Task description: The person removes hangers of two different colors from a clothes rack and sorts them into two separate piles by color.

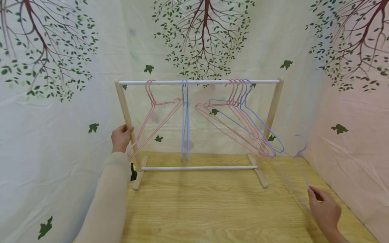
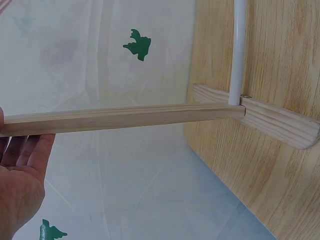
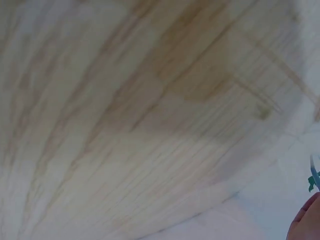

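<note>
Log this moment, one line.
Left hand: holds rack's left post | right hand: holds blue hanger, off top rail | top rail: pink hangers, blue hangers hanging

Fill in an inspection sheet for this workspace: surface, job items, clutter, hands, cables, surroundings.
Surface: wood-grain tabletop.
Job items: garment rack standing upright; pink hangers and blue hangers hooked over its white top rail.
Clutter: small black object beside the left sleeve, too indistinct to identify.
Left hand: holds the rack's left wooden upright.
Right hand: pinches a loose bluish hanger, faint and blurred, off the rack.
Cables: nothing seen.
Surroundings: pale backdrop patterned with brown-branched trees and green leaf shapes.
</note>
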`<state>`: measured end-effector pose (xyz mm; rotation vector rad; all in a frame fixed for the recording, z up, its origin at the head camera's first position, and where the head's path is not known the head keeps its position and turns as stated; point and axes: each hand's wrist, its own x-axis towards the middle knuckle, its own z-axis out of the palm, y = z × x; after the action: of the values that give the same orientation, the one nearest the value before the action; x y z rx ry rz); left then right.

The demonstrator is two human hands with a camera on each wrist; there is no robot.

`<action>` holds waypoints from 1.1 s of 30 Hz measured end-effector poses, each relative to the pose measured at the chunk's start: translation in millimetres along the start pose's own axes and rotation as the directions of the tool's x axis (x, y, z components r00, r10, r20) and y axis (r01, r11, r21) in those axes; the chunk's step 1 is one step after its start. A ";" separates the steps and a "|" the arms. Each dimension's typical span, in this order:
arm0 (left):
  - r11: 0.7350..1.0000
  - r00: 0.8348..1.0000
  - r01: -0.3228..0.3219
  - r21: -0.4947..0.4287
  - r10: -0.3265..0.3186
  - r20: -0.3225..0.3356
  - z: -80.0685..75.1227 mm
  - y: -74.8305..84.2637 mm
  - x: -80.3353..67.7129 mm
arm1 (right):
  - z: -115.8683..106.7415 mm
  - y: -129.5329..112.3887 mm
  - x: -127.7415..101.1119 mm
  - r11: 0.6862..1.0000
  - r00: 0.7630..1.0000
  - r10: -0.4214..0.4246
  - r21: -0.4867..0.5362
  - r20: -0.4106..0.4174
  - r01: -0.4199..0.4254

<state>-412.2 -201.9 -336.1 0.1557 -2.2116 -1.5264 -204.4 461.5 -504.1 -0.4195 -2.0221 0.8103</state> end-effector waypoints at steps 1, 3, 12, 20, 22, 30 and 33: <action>1.000 1.000 -0.001 0.000 0.001 0.000 -0.2 -0.2 0.2 | 0.2 1.0 -0.1 1.000 0.999 0.018 -0.023 0.031 -0.018; 1.000 1.000 0.001 -0.007 -0.001 0.005 -0.7 -0.7 0.9 | -0.1 2.9 0.6 0.996 0.994 0.058 -0.072 0.089 -0.052; 1.000 1.000 0.010 -0.020 -0.009 0.008 -0.2 -2.6 2.2 | -9.2 19.5 17.9 0.956 0.933 0.141 -0.291 0.331 -0.041; 0.999 1.000 0.013 -0.034 -0.013 0.014 1.8 -2.8 3.6 | -16.8 40.7 28.5 0.910 0.801 0.251 -0.414 0.543 -0.005; 1.000 1.000 0.007 -0.026 -0.007 0.009 1.8 -2.3 3.7 | -17.4 43.0 29.2 0.907 0.784 0.255 -0.422 0.566 0.010; 1.000 1.000 0.011 -0.028 -0.010 0.008 0.4 -0.7 3.5 | -13.2 41.5 40.7 0.916 0.851 0.179 -0.399 0.494 0.039; 1.000 1.000 0.010 -0.022 -0.010 0.012 -0.9 -1.2 3.3 | -10.0 35.2 46.4 0.921 0.859 0.153 -0.386 0.489 0.056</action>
<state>-415.0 -204.2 -335.9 0.1513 -2.2052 -1.5605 -221.9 517.4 -495.7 -0.5190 -2.7050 0.5821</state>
